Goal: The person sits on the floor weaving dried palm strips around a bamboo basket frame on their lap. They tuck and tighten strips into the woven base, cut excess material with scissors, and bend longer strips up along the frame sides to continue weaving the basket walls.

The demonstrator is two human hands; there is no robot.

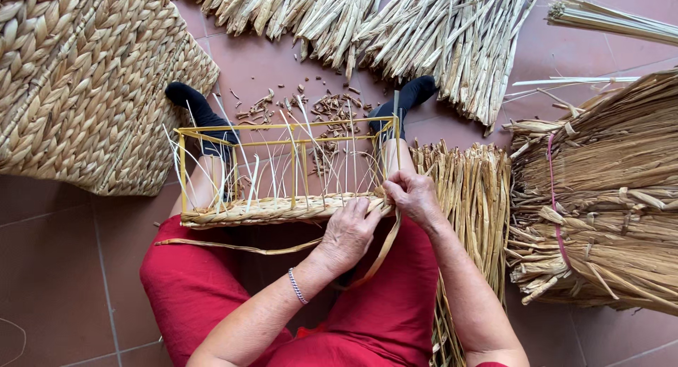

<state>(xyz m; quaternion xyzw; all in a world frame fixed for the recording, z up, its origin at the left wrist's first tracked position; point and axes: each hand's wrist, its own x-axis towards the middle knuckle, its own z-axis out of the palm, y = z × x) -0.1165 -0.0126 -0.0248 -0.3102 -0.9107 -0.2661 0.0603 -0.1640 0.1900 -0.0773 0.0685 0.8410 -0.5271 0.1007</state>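
A yellow wire basket frame [212, 131] lies on its side across my legs, with thin pale upright strands threaded through it. A braided band of dried straw [275, 211] runs along its near edge. My left hand [351, 233] presses on the band's right end and pinches a flat straw strand [240, 247] that trails off to the left. My right hand [414, 197] grips another strand [385, 250] at the frame's right corner, the strand looping down between my hands. A bracelet circles my left wrist.
A large woven straw mat [78, 77] fills the upper left. Bundles of dried straw [438, 35] lie beyond my feet and a big tied bundle [607, 197] sits to the right. More straw [473, 190] lies beside my right leg. Scraps litter the red tiles [332, 105].
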